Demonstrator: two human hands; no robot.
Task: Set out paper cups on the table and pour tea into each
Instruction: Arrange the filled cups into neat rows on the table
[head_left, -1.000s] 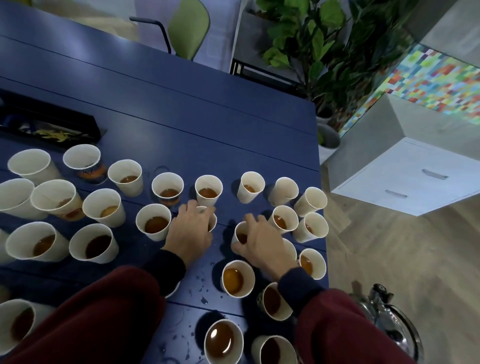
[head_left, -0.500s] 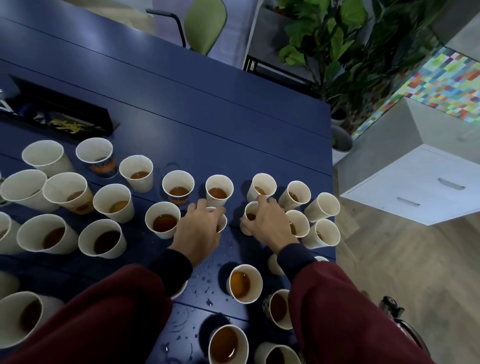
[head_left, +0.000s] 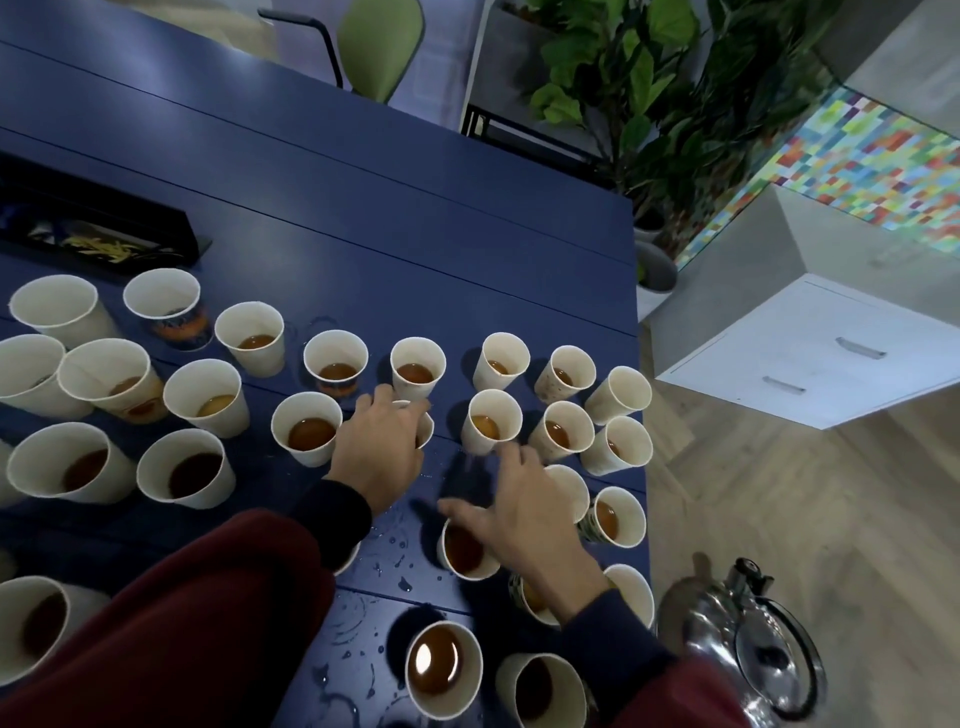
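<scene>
Left hand (head_left: 379, 452) grips half-hidden white cup (head_left: 425, 432); right hand (head_left: 519, 512) spread open over tea-filled cup (head_left: 464, 555).

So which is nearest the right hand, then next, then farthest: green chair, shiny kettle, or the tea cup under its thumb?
1. Tea cup, just under the right hand.
2. Kettle, low on the right.
3. Green chair, far across the table.

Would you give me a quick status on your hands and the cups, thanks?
Left hand grips a paper cup from above. Right hand open above filled cups. Drops on the table between cups.
</scene>
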